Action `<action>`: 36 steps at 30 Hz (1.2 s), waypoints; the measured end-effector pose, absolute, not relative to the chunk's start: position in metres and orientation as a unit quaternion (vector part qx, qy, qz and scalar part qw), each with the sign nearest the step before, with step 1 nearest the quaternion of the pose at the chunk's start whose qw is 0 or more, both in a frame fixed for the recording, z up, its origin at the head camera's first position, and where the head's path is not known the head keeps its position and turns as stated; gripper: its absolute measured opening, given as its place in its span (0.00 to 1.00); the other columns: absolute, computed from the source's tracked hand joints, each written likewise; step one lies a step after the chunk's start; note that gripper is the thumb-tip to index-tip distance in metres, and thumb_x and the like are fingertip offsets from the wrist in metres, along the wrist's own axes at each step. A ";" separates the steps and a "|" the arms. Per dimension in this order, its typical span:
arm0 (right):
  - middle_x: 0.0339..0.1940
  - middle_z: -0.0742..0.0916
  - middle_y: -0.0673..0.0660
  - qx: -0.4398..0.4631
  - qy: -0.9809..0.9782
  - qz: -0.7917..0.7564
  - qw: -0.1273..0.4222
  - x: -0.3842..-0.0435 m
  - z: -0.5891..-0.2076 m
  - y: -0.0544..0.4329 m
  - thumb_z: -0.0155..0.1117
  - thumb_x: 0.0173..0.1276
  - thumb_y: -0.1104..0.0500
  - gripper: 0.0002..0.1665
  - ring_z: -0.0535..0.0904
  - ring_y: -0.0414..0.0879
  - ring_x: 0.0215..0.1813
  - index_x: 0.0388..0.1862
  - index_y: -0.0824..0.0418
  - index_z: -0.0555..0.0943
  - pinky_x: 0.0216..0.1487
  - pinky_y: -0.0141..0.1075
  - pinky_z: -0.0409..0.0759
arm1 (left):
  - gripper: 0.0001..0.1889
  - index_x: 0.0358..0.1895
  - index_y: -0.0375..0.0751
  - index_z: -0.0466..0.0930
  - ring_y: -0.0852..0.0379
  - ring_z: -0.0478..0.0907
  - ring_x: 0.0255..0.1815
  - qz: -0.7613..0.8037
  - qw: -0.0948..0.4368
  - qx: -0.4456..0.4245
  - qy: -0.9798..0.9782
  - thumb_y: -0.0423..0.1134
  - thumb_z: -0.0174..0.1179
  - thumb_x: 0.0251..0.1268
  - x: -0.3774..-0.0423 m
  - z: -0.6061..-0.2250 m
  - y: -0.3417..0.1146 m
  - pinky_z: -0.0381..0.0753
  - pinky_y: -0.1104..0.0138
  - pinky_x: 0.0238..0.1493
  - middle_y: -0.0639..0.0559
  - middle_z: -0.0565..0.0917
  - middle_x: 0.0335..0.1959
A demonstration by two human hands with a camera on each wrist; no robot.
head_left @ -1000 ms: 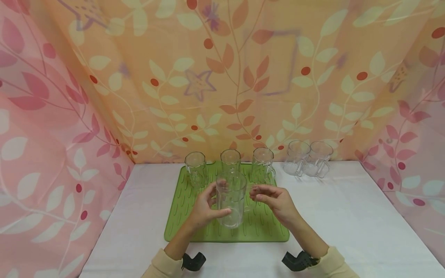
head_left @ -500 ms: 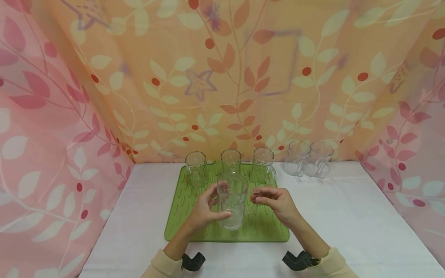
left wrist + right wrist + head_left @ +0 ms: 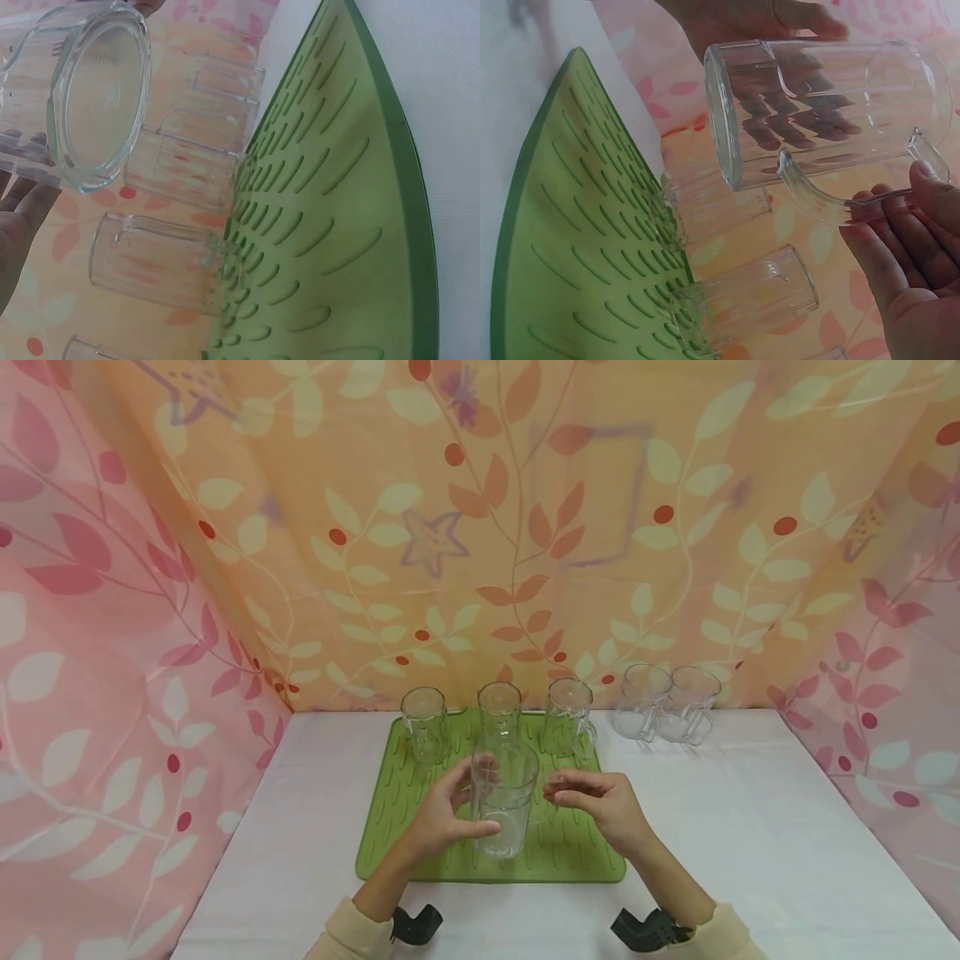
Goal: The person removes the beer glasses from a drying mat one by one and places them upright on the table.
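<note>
A clear glass mug (image 3: 504, 814) is held above the green ribbed mat, bottom down and slightly tilted. My left hand (image 3: 442, 810) grips its body from the left, fingers behind and thumb across the front. On the other side, my right hand (image 3: 603, 806) pinches the mug's handle (image 3: 817, 204) between thumb and curled fingers. In the left wrist view the mug's thick round base (image 3: 105, 97) shows apart from the mat (image 3: 330, 195). The right wrist view shows the left fingers through the glass.
Three more glass mugs stand along the mat's back edge: left (image 3: 424, 727), middle (image 3: 498, 714) and right (image 3: 568, 718). Two others, one (image 3: 641, 702) beside another (image 3: 686, 706), stand on the white tablecloth (image 3: 750, 827) at back right. Patterned curtains (image 3: 480, 527) enclose the back and sides.
The held mug has shifted slightly to the right and toward me, with both hands moving along with it. Their grips look the same. The standing mugs have stayed in place.
</note>
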State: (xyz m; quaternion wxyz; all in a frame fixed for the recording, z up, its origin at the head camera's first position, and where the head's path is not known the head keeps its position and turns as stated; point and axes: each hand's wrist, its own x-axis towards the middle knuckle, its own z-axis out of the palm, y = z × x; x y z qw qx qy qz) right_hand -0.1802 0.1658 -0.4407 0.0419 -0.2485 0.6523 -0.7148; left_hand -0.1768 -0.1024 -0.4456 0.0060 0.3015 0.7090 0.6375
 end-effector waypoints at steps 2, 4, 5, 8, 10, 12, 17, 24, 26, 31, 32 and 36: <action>0.40 0.91 0.45 -0.246 0.655 -0.714 0.030 -0.178 -0.442 0.165 0.62 0.66 0.69 0.14 0.88 0.39 0.44 0.49 0.73 0.83 0.46 0.32 0.86 | 0.41 0.69 0.35 0.63 0.42 0.74 0.64 0.636 0.011 0.305 0.708 0.29 0.72 0.50 -0.177 -0.446 -0.103 0.76 0.71 0.64 0.31 0.72 0.65; 0.41 0.91 0.45 -0.250 0.649 -0.718 0.020 -0.176 -0.443 0.164 0.61 0.66 0.70 0.15 0.88 0.39 0.45 0.50 0.79 0.80 0.46 0.32 0.86 | 0.41 0.69 0.36 0.62 0.42 0.73 0.65 0.637 0.017 0.306 0.707 0.29 0.72 0.50 -0.178 -0.447 -0.103 0.75 0.71 0.65 0.30 0.71 0.65; 0.41 0.91 0.46 -0.254 0.645 -0.721 0.017 -0.175 -0.443 0.163 0.61 0.66 0.71 0.15 0.88 0.39 0.45 0.50 0.79 0.80 0.46 0.32 0.86 | 0.41 0.69 0.36 0.62 0.41 0.73 0.65 0.638 0.018 0.307 0.706 0.29 0.72 0.50 -0.178 -0.448 -0.103 0.75 0.70 0.65 0.29 0.70 0.65; 0.42 0.91 0.46 -0.262 0.634 -0.728 0.011 -0.175 -0.444 0.162 0.61 0.66 0.72 0.14 0.88 0.39 0.45 0.50 0.68 0.84 0.46 0.33 0.86 | 0.41 0.70 0.35 0.62 0.39 0.73 0.65 0.637 0.020 0.312 0.704 0.29 0.72 0.51 -0.179 -0.449 -0.104 0.75 0.70 0.65 0.27 0.70 0.66; 0.42 0.91 0.46 -0.265 0.631 -0.729 0.010 -0.175 -0.445 0.162 0.61 0.66 0.72 0.16 0.88 0.39 0.45 0.49 0.61 0.86 0.46 0.33 0.86 | 0.41 0.70 0.36 0.62 0.39 0.72 0.65 0.638 0.023 0.312 0.704 0.29 0.72 0.51 -0.179 -0.450 -0.105 0.75 0.70 0.65 0.28 0.70 0.66; 0.42 0.91 0.46 -0.265 0.632 -0.728 0.010 -0.175 -0.445 0.162 0.61 0.66 0.72 0.15 0.88 0.39 0.46 0.49 0.64 0.85 0.46 0.33 0.86 | 0.41 0.70 0.36 0.61 0.38 0.72 0.66 0.636 0.025 0.313 0.705 0.30 0.72 0.52 -0.179 -0.451 -0.105 0.74 0.70 0.66 0.29 0.70 0.66; 0.41 0.91 0.45 -0.266 0.643 -0.718 -0.003 -0.176 -0.446 0.163 0.60 0.66 0.72 0.15 0.88 0.38 0.46 0.50 0.77 0.81 0.46 0.31 0.86 | 0.42 0.72 0.40 0.60 0.40 0.70 0.68 0.632 0.031 0.303 0.713 0.33 0.72 0.53 -0.179 -0.451 -0.104 0.72 0.72 0.67 0.36 0.72 0.67; 0.44 0.90 0.43 -0.287 0.659 -0.694 -0.031 -0.180 -0.442 0.164 0.59 0.66 0.73 0.18 0.87 0.37 0.46 0.51 0.87 0.75 0.46 0.31 0.86 | 0.42 0.73 0.39 0.58 0.42 0.69 0.70 0.631 0.031 0.287 0.721 0.33 0.70 0.55 -0.177 -0.452 -0.105 0.71 0.72 0.68 0.39 0.71 0.69; 0.43 0.90 0.43 -0.290 0.666 -0.686 -0.043 -0.180 -0.440 0.166 0.59 0.66 0.73 0.18 0.87 0.37 0.46 0.50 0.87 0.75 0.46 0.31 0.86 | 0.42 0.73 0.38 0.58 0.42 0.68 0.70 0.631 0.033 0.283 0.721 0.32 0.69 0.56 -0.177 -0.454 -0.107 0.71 0.71 0.68 0.39 0.71 0.69; 0.41 0.90 0.42 -0.263 0.693 -0.667 -0.079 -0.183 -0.435 0.173 0.61 0.65 0.73 0.15 0.88 0.36 0.44 0.48 0.84 0.78 0.44 0.31 0.86 | 0.39 0.72 0.39 0.60 0.43 0.68 0.69 0.629 0.036 0.268 0.729 0.33 0.69 0.57 -0.174 -0.463 -0.114 0.72 0.64 0.69 0.40 0.69 0.69; 0.41 0.90 0.42 -0.258 0.696 -0.665 -0.084 -0.183 -0.435 0.175 0.61 0.64 0.73 0.15 0.88 0.35 0.44 0.48 0.83 0.79 0.44 0.31 0.86 | 0.38 0.71 0.38 0.61 0.43 0.68 0.69 0.626 0.037 0.264 0.733 0.33 0.69 0.58 -0.174 -0.465 -0.116 0.72 0.63 0.70 0.40 0.69 0.69; 0.40 0.90 0.41 -0.240 0.707 -0.657 -0.107 -0.186 -0.433 0.182 0.62 0.63 0.74 0.15 0.87 0.34 0.43 0.48 0.83 0.79 0.44 0.29 0.86 | 0.36 0.69 0.32 0.62 0.39 0.68 0.69 0.613 0.040 0.256 0.746 0.34 0.68 0.59 -0.171 -0.471 -0.121 0.70 0.57 0.71 0.38 0.70 0.68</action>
